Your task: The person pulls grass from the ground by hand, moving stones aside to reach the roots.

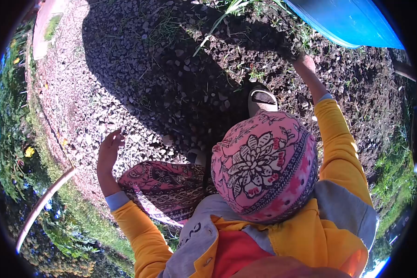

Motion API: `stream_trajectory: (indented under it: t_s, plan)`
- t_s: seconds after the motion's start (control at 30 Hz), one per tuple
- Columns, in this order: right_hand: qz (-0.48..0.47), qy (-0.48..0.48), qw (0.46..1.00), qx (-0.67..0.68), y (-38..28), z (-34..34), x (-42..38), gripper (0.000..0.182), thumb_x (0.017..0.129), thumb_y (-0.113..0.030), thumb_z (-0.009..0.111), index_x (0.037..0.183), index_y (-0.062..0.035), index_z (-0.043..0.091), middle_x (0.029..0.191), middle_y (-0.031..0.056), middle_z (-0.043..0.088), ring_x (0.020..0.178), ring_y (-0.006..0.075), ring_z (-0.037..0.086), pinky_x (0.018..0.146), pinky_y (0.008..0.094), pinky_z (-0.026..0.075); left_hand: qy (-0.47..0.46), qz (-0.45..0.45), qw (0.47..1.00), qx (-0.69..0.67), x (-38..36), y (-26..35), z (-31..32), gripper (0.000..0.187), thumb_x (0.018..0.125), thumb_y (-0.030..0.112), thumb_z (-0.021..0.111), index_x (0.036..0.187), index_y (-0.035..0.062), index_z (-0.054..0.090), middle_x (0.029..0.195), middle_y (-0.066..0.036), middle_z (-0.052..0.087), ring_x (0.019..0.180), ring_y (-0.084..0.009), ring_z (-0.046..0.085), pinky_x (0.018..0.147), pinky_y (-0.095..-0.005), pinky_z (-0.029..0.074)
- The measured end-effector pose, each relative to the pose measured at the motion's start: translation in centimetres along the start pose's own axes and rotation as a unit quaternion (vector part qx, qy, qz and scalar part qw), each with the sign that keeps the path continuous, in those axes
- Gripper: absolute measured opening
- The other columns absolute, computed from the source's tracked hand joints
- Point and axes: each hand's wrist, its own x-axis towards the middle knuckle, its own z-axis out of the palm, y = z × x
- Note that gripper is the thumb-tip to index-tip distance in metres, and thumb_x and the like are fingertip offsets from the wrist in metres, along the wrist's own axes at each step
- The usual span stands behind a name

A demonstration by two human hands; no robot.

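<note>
My left hand hangs over the sunlit gravel beside my left knee, fingers loosely apart and nothing in them. Out to the right, my right hand reaches down to the dark soil. Its fingers are bunched in shadow against a dark clump, and what they grip cannot be made out. Small green weeds and long grass blades grow to the left of that hand. A blue plastic container or sheet is just beyond it.
My knees, in pink patterned trousers, fill the middle, with a light open shoe in front. Gravel spreads left under a large shadow. A curved pale pole or hose and flowering plants stand at the left edge.
</note>
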Motion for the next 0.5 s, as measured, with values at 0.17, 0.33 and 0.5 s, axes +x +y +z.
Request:
stream_trajectory:
  t_s: [0.17,0.33,0.5]
  plan:
    - [-0.081,0.055,0.994,0.058,0.6,-1.3,-3.6,0.032,0.078,-0.020,0.052,0.110,-0.0171,0.057,0.089,0.0179,0.062,0.085,0.0305,0.061,0.072,0.0396,0.050,-0.002,0.023,1.000,-0.017,0.6,0.6,0.3,0.037,0.087,0.024,0.050,0.116,0.0006,0.051,0.094,-0.008,0.062,0.081,-0.0122,0.057,0.077,-0.0268,0.042]
    - [-0.230,0.342,0.900,0.141,0.6,-7.6,-3.2,0.027,0.070,-0.010,0.060,0.096,-0.0060,0.060,0.080,0.0138,0.061,0.074,0.0299,0.059,0.066,0.0380,0.048,0.008,0.025,0.999,-0.021,0.0,0.5,0.2,0.039,0.087,0.025,0.051,0.116,-0.0001,0.051,0.094,-0.009,0.062,0.080,-0.0123,0.057,0.076,-0.0274,0.042]
    - [-0.180,-0.065,0.975,-0.111,-1.2,-1.3,-0.1,0.017,0.079,-0.010,0.044,0.082,-0.0038,0.059,0.082,0.0175,0.062,0.077,0.0321,0.061,0.066,0.0410,0.049,0.007,0.026,1.000,-0.013,-0.2,-0.4,0.0,0.041,0.087,0.031,0.049,0.117,0.0027,0.052,0.096,-0.009,0.062,0.082,-0.0137,0.058,0.075,-0.0278,0.042]
